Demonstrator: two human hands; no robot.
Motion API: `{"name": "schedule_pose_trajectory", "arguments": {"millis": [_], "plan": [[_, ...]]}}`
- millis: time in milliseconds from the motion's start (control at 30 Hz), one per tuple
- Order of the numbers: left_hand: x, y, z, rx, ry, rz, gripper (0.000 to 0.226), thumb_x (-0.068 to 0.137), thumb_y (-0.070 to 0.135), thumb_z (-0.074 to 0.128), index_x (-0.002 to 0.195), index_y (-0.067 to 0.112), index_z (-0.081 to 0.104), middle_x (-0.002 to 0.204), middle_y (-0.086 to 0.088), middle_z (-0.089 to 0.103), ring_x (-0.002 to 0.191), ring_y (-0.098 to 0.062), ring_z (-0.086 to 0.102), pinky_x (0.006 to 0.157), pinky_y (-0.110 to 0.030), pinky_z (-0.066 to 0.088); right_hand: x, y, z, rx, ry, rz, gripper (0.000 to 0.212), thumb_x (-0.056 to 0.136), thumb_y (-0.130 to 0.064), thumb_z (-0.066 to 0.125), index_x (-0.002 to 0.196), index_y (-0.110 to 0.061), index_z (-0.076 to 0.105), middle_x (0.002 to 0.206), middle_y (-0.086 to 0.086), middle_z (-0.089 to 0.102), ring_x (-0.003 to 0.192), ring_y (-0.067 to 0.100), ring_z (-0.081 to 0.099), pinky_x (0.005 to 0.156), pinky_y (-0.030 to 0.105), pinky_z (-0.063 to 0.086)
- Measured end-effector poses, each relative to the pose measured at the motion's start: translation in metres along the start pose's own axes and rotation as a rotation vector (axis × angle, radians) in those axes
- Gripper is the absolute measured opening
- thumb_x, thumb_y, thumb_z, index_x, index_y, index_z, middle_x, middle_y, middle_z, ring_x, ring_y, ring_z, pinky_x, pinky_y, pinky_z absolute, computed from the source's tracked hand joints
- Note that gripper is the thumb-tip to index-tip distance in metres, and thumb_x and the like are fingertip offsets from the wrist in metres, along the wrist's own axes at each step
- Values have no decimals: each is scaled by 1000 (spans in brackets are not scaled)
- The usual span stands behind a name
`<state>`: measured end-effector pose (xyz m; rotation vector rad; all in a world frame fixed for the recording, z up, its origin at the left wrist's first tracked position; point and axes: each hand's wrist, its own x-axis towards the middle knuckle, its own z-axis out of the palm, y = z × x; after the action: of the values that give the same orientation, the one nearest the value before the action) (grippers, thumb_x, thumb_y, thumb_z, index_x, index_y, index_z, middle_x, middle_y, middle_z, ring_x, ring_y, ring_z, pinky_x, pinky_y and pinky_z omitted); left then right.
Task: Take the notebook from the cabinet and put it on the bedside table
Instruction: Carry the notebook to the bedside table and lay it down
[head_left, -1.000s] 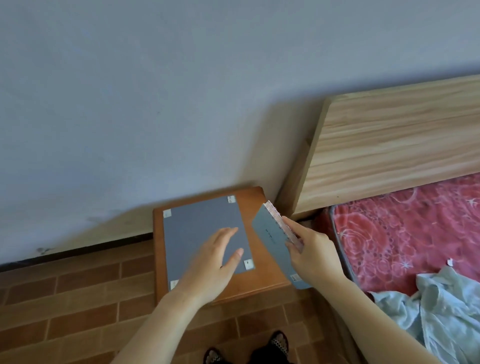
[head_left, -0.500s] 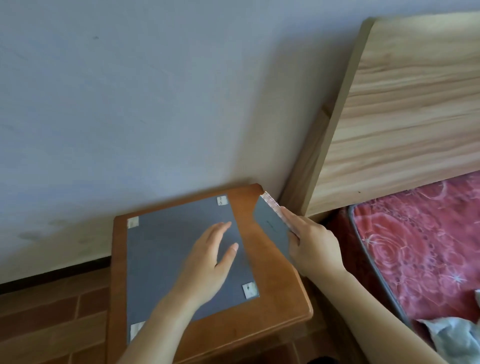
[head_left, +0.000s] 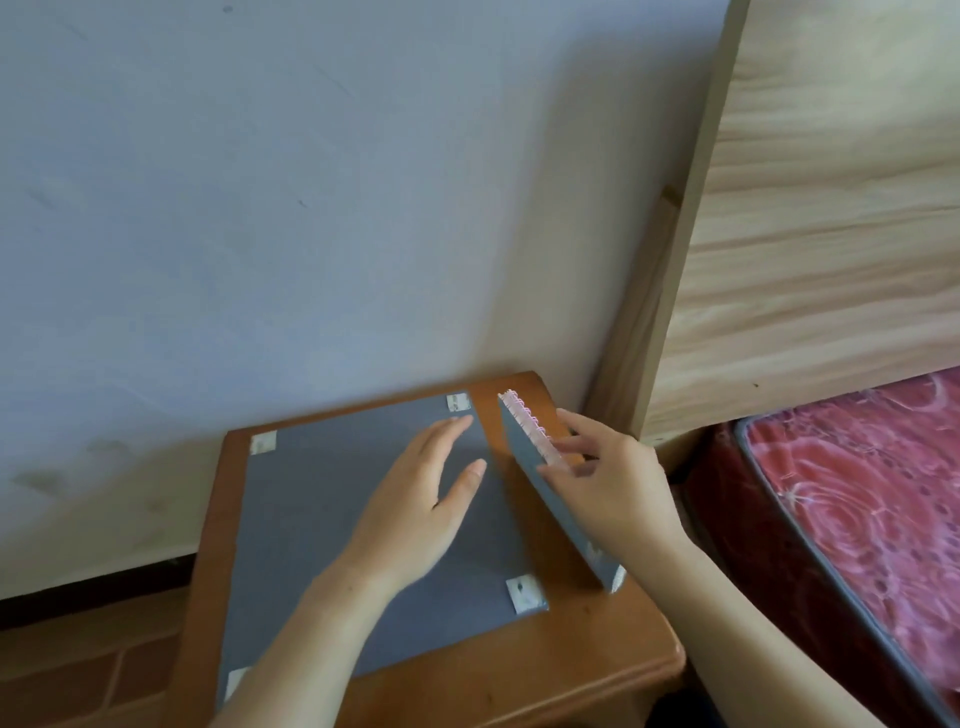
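Two hands work over the wooden bedside table (head_left: 571, 660). Left hand (head_left: 415, 519): fingers straight, grip empty, spread over the grey mat (head_left: 311, 519). Right hand (head_left: 613, 488): grip pinching the spiral edge of the notebook (head_left: 522, 444), held tilted on edge over the table's right side, near the headboard (head_left: 805, 234).

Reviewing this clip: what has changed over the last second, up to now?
The right hand has brought the notebook lower over the bedside table, beside the grey mat, tilted on its long edge; contact with the wood is unclear. It still pinches the spiral edge. The left hand stays open over the mat. The camera has moved in.
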<state>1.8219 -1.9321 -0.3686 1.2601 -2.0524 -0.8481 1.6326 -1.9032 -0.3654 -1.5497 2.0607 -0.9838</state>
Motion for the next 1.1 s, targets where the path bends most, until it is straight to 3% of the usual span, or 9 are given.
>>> {"name": "schedule_pose_trajectory", "arguments": {"millis": [133,233,433,700,833,967,1033,1100], "plan": [[-14,-23,11,-10,50,16,47,91,42,43,136,41,30,139,27,30,125,16,22,97,-1,14,-11,8,23,109,-56,-71,57,66,-45,74,119,-34,56,94,-20,68,72,-8,61,61,10,45],[-29,-41,16,27,59,-6,48,90,47,41,136,48,25,138,32,24,125,18,18,99,-9,16,-22,15,47,121,-128,-91,59,65,-47,72,120,-34,55,113,-16,63,88,-1,59,56,7,42],[-61,-68,19,68,72,-132,49,91,45,41,137,44,25,139,28,23,120,20,14,99,-11,13,-42,24,105,-149,-113,-100,55,74,-24,61,128,-24,48,126,-1,58,113,18,52,84,25,40],[-52,-78,40,226,-4,-105,53,91,49,37,141,38,22,150,17,19,135,2,14,106,-19,14,-10,63,72,-185,-249,-342,56,79,-45,63,130,-27,46,137,-9,49,124,10,43,96,19,32],[-41,-69,65,251,-15,-26,52,92,45,39,140,31,27,150,14,22,134,0,16,102,-14,12,-6,92,58,-304,-360,-389,59,83,-51,53,136,-30,37,149,-9,28,138,8,18,111,25,15],[-36,-67,81,303,-48,29,52,91,43,42,140,32,28,149,11,23,136,-2,13,103,-13,10,-22,96,76,-288,-259,-397,55,89,-51,41,139,-29,32,152,-10,19,140,9,9,111,26,7],[-35,-73,76,397,-61,56,54,90,45,42,141,31,28,149,10,23,136,-3,13,107,-18,13,-32,86,92,-304,-230,-361,56,91,-49,35,141,-27,27,154,-7,14,141,13,4,112,29,4],[-34,-81,64,484,-101,36,54,91,48,39,141,32,26,151,10,19,138,-4,11,110,-32,22,-39,76,105,-279,-235,-328,54,93,-45,34,143,-25,23,155,-4,10,142,16,1,113,32,2]]}}
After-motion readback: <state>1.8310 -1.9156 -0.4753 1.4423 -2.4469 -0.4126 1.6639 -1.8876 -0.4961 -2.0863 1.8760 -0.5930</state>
